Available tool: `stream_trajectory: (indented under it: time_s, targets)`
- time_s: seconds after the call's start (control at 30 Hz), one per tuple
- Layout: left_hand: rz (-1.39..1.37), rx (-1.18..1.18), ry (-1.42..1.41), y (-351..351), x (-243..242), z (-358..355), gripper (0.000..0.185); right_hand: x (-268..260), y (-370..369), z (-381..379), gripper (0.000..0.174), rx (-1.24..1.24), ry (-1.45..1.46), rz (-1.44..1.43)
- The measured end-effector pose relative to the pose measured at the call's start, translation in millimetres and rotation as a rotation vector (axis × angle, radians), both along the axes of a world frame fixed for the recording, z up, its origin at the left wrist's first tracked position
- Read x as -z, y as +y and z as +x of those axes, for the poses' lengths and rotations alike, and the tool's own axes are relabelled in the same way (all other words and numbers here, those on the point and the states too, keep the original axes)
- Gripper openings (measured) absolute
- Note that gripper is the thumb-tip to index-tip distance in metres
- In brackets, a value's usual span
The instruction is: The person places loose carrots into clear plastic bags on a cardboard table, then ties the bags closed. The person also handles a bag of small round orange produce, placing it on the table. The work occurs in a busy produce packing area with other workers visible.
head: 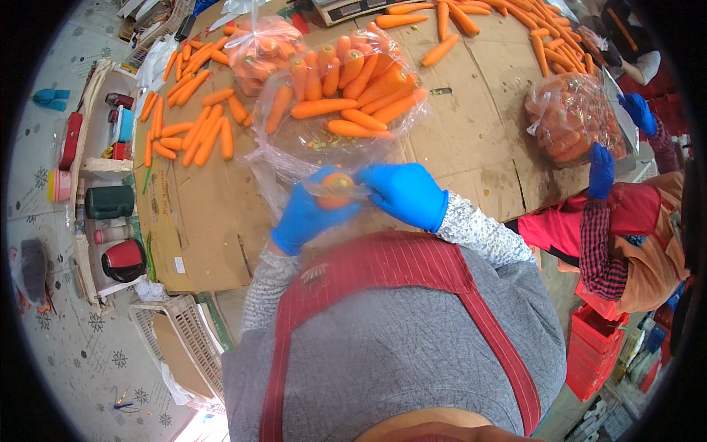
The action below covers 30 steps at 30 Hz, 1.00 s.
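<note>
My left hand [312, 212], in a blue glove, grips a carrot [334, 185] whose crown end faces up. My right hand [406, 193], gloved the same way, is closed close beside it. From its fingers a thin greyish strip [353, 191] reaches across the carrot. The strip is blurred and looks like a blade, but I cannot tell for sure. Just beyond both hands lies an open clear plastic bag [326, 149] with its mouth towards me. Carrots [359, 94] are stacked inside at its far end, and small trimmings are scattered near its mouth.
Cardboard [475, 121] covers the table. Loose carrots [199, 132] lie at left, with a larger heap [547, 33] at far right. A tied bag [262, 50] stands behind the open one. At right, a co-worker's gloved hand [601, 168] is beside another filled bag [574, 119].
</note>
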<state>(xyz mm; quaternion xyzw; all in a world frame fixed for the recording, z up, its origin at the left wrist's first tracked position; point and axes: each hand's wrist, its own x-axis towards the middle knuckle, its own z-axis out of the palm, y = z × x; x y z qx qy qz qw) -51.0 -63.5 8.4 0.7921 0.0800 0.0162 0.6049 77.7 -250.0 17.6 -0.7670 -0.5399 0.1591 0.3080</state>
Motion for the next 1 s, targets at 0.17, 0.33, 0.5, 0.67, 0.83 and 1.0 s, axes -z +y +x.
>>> stream_trajectory:
  time_s: [0.17, 0.33, 0.5, 0.67, 0.83, 1.0]
  targets:
    - [-0.079, 0.054, -0.014, -1, 7, -10, 0.044, 47, -6, 26, 0.026, 0.208, 0.040, -0.096]
    - [-1.101, -0.256, 0.027, 10, 44, -6, 0.036, 60, -9, 19, 0.030, 0.175, 0.637, 0.096]
    - [-1.102, -0.445, -0.253, 14, 33, 20, 0.032, 34, 1, -15, 0.040, 0.178, 1.183, -0.006]
    - [-0.759, -0.461, -0.144, 30, 96, 7, 0.034, 71, -10, -10, 0.045, 0.092, 1.315, -0.107]
    - [-0.985, -0.514, -0.047, 33, 70, 23, 0.039, 59, -48, 48, 0.032, 0.314, 1.435, 0.069]
    - [-1.086, -0.572, 0.021, 68, 108, 90, 0.042, 26, -29, 115, 0.042, 0.513, 1.343, 0.857]
